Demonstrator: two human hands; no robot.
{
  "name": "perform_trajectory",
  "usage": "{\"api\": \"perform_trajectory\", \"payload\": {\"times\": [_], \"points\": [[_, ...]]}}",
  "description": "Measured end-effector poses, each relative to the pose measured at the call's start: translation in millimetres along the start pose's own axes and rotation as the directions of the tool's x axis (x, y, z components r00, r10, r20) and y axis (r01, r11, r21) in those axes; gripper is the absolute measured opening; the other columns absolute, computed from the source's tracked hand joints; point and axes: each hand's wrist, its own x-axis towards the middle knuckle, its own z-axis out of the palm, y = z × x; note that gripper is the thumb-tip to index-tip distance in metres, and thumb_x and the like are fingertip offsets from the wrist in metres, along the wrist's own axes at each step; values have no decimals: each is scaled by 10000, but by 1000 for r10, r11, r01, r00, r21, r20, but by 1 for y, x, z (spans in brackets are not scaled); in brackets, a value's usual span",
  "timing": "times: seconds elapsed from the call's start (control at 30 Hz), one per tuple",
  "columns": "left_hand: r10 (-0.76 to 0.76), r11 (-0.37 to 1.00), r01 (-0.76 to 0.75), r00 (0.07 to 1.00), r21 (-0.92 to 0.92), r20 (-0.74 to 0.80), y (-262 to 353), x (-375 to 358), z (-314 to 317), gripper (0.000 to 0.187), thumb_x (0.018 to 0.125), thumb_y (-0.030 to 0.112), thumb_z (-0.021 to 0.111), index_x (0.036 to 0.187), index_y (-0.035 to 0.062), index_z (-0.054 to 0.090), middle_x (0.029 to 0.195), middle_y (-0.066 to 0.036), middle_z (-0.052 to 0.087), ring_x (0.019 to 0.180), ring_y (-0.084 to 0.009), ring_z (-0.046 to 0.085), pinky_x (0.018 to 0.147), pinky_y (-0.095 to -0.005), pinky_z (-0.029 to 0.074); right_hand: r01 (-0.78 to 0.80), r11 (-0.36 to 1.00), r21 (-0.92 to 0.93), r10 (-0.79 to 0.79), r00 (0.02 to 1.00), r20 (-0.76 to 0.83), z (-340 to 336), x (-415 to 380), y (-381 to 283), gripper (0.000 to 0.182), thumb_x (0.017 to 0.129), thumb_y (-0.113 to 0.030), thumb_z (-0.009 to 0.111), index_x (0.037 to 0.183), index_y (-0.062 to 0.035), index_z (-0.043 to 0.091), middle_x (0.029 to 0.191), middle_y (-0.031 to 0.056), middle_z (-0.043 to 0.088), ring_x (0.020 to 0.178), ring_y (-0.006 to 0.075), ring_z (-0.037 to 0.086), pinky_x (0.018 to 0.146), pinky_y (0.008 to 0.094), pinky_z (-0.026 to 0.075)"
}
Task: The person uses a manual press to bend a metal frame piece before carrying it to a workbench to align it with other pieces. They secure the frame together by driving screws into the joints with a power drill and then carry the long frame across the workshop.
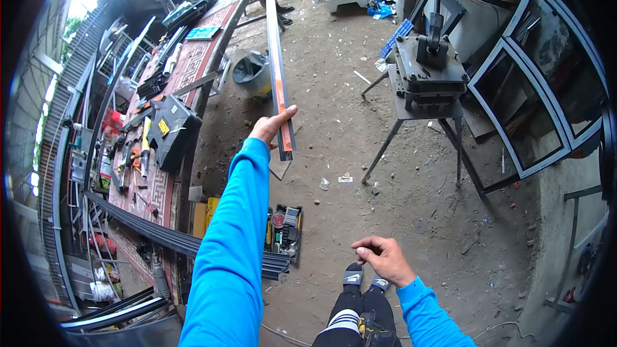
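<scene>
My left hand, arm stretched forward, is closed around the near end of a long aluminium profile. Dark edges and a pale middle run along this bar, and an orange printed strip covers its near part. Its far end passes out at the top of the view. Low in front of my body, my right hand has loosely bent fingers, with a gap between thumb and index finger and nothing visible in them. Below it are my feet in dark sandals.
On the left, a long workbench carries tools and a black case. Dark profiles jut out past its edge. A bucket and an open toolbox stand nearby. To the right are a press on legs and framed panels.
</scene>
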Motion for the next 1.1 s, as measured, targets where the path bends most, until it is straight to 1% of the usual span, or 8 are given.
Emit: {"api": "perform_trajectory", "payload": {"times": [0.1,0.17,0.3,0.43,0.6,0.77,0.97,1.1], "points": [[-19,982,42,992,-186,125,-9,4,4,682,668,530,828,1092,33,635,997,-79,596,948,-252,557,808,-426,445,-83,996,25,83,997,3,1,-3,6,167,904,-73,639,1046,5,680,822,29,664,766,97,627,702,249,528],[39,964,15,980,-266,196,-25,-2,5,631,683,538,816,1051,55,645,946,-66,614,894,-224,577,784,-390,455,58,976,-209,-59,998,1,-4,-4,8,155,887,-59,653,1023,8,679,820,31,668,763,102,625,704,252,520],[48,949,47,956,-313,290,-43,-42,-4,553,730,492,804,984,29,640,784,-50,648,634,-162,634,612,-290,520,-34,998,-58,30,998,-63,-10,-5,12,115,854,-10,665,966,16,663,825,41,669,755,109,628,701,262,522],[46,922,132,895,-363,444,-80,-76,-14,393,840,382,742,1011,46,629,854,-43,692,716,-129,692,689,-302,596,-79,996,36,79,997,-3,-7,2,26,102,857,-11,662,949,28,636,821,53,665,742,116,637,699,273,536],[29,937,150,867,-315,498,-118,-125,-11,478,827,401,733,1056,12,577,896,-57,663,774,-130,676,718,-304,583,-41,993,-107,52,993,105,20,12,42,120,834,-85,703,927,-13,682,786,3,671,757,75,626,689,259,523],[-5,905,246,821,-346,571,-151,-156,-20,520,809,356,744,1142,9,548,993,-72,653,858,-153,681,772,-340,591,16,999,-49,-12,998,68,57,14,59,169,795,-82,693,949,-13,689,835,49,707,777,99,646,723,279,529],[-98,982,183,714,-49,693,-158,-179,-23,641,752,321,808,1245,-3,557,1058,-78,660,997,-181,626,934,-327,480,87,994,71,-91,994,56,83,25,75,111,886,-47,669,977,16,679,799,23,671,777,79,632,725,242,532],[-151,987,150,695,63,703,-158,-176,-20,568,736,319,824,1169,10,625,1057,-85,672,991,-185,626,919,-318,480,161,983,83,-162,987,15,97,39,106,140,934,-102,631,1018,8,607,1060,102,665,948,140,640,804,280,534]]}}
